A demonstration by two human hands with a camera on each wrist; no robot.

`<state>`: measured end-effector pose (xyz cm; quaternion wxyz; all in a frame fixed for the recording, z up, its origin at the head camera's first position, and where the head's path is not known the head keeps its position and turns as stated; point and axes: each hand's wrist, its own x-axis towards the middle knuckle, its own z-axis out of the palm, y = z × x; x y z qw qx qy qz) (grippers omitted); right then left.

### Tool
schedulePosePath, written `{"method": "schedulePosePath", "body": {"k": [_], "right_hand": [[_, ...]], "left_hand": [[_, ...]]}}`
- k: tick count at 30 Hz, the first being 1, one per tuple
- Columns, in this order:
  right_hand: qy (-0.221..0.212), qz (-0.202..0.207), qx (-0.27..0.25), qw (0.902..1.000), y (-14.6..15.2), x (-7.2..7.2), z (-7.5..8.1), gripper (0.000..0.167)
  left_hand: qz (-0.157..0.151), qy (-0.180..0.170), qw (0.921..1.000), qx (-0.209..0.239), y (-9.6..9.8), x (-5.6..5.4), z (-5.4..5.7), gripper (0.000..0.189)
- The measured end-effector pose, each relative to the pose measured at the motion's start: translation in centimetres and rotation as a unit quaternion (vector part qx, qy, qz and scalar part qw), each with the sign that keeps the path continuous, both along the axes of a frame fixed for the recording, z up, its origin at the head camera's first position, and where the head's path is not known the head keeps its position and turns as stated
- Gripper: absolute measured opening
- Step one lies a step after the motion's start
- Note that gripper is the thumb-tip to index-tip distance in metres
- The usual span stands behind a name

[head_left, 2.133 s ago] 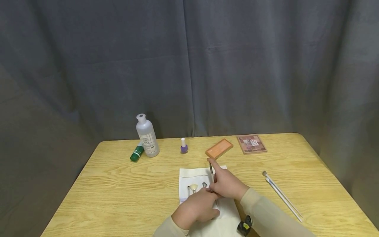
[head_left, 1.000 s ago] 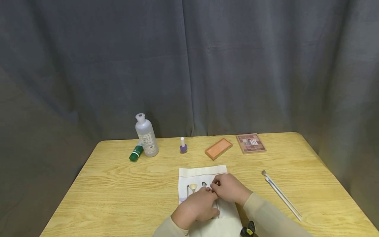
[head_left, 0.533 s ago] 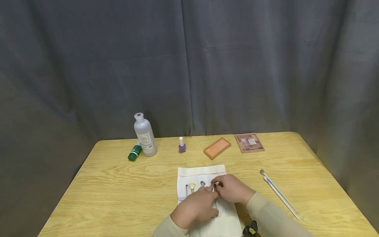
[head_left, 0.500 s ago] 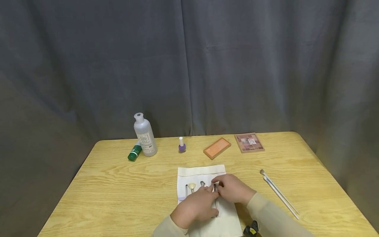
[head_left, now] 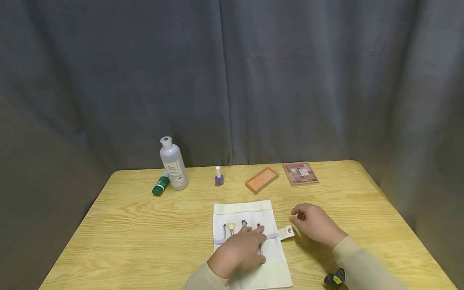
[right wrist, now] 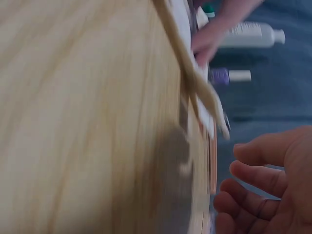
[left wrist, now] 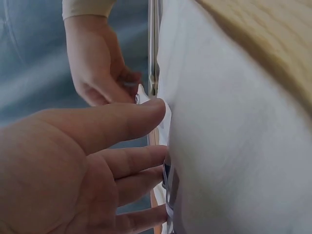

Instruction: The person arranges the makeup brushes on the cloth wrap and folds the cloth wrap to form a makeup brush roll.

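Note:
A white cloth brush roll (head_left: pixel 277 272) lies flat with several makeup brushes under its lilac elastic band (head_left: pixel 272 236), among them a fan brush (head_left: pixel 230 226). My left hand (head_left: pixel 241 247) rests on the roll, fingers extended. Beneath those fingers a dark-tipped makeup brush (head_left: pixel 261 249) is partly covered. Right of the roll, my right hand (head_left: pixel 317 223) hovers above the table with loosely bent fingers and nothing in it. A snap tab (head_left: pixel 287 233) sticks out between roll and right hand; in the right wrist view the thumb is apart from this tab (right wrist: pixel 212 105).
At the back stand a clear bottle (head_left: pixel 174 167) and a purple nail polish (head_left: pixel 219 177). A green tube (head_left: pixel 161 185), an orange palette (head_left: pixel 262 180) and an eyeshadow palette (head_left: pixel 301 174) lie there too. A black object (head_left: pixel 334 278) is near the right sleeve.
My right hand has left the dark-tipped brush, which lies lower in the roll, and moved right. Its arm now covers where two loose brushes lay. The left hand has stayed.

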<state>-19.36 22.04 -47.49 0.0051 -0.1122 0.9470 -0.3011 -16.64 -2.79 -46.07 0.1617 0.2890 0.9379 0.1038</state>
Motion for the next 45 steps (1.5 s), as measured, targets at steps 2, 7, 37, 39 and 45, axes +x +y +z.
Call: {"method": "schedulePosePath", "body": {"k": [2,7,37,39,45], "right_hand": [[0.008,-0.007,0.009,0.9999,1.2,0.1,0.0,0.016],[0.019,-0.028,0.03,0.999,3.6,0.4,0.2,0.018],[-0.092,-0.065,0.05,0.9923,7.0,2.0,0.0,0.013],[-0.104,-0.068,0.051,0.9909,6.9,2.0,0.0,0.011],[-0.101,-0.067,0.062,0.9907,6.2,2.2,-0.1,0.006]], "left_hand": [[-0.004,-0.001,1.0,0.001,0.0,0.0,0.0,0.058],[-0.007,-0.001,1.0,0.002,0.1,-0.1,0.2,0.067],[0.004,0.018,0.9994,-0.03,0.9,-0.3,0.5,0.066],[0.004,0.013,0.9995,-0.029,1.0,-0.3,0.4,0.067],[0.002,0.018,0.9993,-0.033,1.1,-0.2,0.5,0.067]]}}
